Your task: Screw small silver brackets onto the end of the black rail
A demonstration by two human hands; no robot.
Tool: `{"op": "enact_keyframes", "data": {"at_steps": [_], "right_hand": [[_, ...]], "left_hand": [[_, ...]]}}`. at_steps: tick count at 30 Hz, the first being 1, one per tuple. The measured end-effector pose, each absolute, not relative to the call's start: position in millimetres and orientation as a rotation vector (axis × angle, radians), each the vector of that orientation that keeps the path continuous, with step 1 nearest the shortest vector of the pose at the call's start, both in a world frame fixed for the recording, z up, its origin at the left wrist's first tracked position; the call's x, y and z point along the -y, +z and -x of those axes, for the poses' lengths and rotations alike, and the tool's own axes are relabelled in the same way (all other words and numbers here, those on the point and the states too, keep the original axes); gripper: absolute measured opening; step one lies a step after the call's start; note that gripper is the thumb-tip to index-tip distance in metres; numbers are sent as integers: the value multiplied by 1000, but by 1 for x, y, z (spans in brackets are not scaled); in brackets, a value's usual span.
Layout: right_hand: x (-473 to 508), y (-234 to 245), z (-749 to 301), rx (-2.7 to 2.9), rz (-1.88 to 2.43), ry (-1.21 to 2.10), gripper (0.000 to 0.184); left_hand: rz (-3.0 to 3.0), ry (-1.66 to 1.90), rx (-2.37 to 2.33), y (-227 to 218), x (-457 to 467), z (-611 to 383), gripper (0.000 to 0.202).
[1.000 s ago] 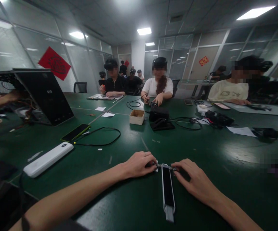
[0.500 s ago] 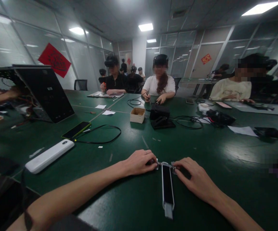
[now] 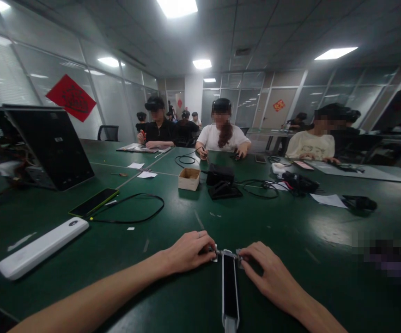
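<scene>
A long narrow black device with a silver frame (image 3: 230, 286) lies on the green table (image 3: 173, 222), pointing toward me. My left hand (image 3: 188, 251) pinches the left side of its far end, fingers curled. My right hand (image 3: 263, 270) pinches the right side of the same end, fingers bent. A small metal piece (image 3: 227, 253) spans the far end between my two hands.
A white power bank (image 3: 41, 248) lies at left, with a phone (image 3: 94, 202) and black cable (image 3: 134, 217) beyond it. An open black computer case (image 3: 48, 145) stands far left. A cardboard box (image 3: 189, 178), black gear (image 3: 221, 182) and several seated people are across the table.
The view has shifted, so my hands and the device sit lower and slightly left in the frame. Both hands keep their grip on the device's far end.
</scene>
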State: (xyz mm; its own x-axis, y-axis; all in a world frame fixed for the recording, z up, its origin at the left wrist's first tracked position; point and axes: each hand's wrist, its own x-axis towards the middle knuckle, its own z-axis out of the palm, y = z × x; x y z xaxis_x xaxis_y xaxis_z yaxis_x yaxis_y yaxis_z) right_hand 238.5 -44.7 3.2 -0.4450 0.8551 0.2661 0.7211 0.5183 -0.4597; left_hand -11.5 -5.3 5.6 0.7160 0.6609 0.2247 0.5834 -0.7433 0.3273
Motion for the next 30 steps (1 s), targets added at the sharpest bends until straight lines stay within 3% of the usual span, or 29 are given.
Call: {"op": "enact_keyframes", "data": {"at_steps": [30], "right_hand": [[43,-1,-244,2277,1311,498,22]], "left_hand": [[-2728,454,-971,8,4,11,15]]}}
